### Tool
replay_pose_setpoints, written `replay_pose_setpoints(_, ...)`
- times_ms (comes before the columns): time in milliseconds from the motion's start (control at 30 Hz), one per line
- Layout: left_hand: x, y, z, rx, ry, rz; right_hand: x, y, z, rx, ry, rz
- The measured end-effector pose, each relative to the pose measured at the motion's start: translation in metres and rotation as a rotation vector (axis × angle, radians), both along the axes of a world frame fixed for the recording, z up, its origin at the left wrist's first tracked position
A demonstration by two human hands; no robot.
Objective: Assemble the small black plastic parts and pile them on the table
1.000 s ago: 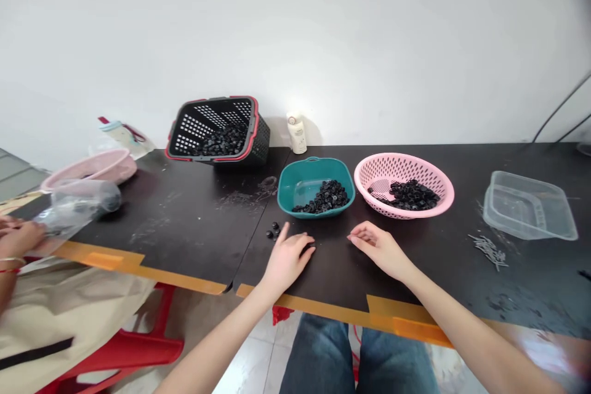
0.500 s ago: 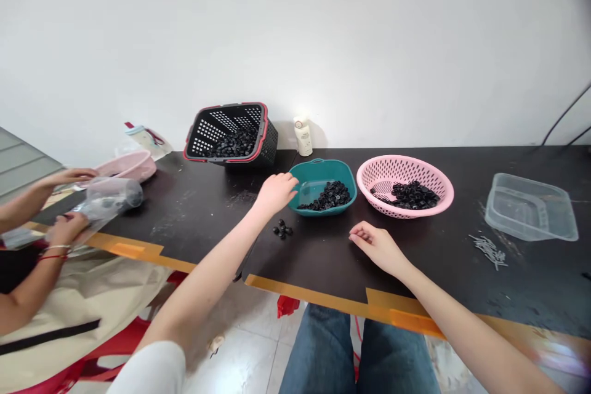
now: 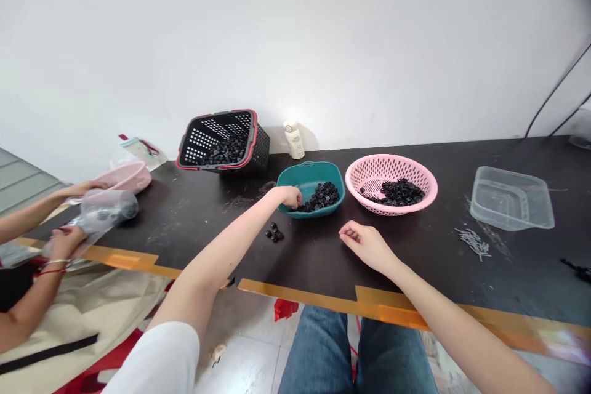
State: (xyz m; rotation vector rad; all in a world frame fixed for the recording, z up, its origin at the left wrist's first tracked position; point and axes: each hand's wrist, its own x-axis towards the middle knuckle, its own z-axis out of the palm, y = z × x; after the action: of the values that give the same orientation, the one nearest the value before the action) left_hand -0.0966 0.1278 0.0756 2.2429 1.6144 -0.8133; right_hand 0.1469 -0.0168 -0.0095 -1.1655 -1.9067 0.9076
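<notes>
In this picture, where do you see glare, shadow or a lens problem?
Head view: glare on the tabletop edge at lower right; soft shadow on the wall just right of the white bottle; shine on the floor; top right picture corner darkened.

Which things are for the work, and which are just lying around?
Probably for the work:
- teal basin, left hand inside
- black rings in it
- pink colander of black pieces

Probably just lying about:
- white bottle
- empty clear tub

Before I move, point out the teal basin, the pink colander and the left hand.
Teal basin (image 3: 302,176): head view, bare inner floor.
Pink colander (image 3: 433,189): head view, right rim.
Left hand (image 3: 290,196): head view, back of the hand.
</notes>
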Motion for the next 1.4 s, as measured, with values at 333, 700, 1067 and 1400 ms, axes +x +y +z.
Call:
replay_pose_setpoints(333, 0.015, -0.005, 0.003, 0.024, 0.033, 0.019, 0.001, 0.001, -0.001, 0.013, -0.017, -0.004)
replay_pose_setpoints(700, 0.009, -0.064, 0.037, 0.347, -0.509, -0.028, 0.001, 0.001, -0.001, 0.026, -0.008, 0.000)
replay_pose_setpoints(1067, 0.082, -0.124, -0.040, -0.122, -1.307, 0.051, 0.079, 0.002, 0.056, 0.065, 0.164, -0.343)
replay_pose_setpoints(1400, 0.090, -0.115, -0.089, 0.226, -1.364, 0.065, 0.231, 0.011, 0.009, -0.183, -0.620, -0.622)
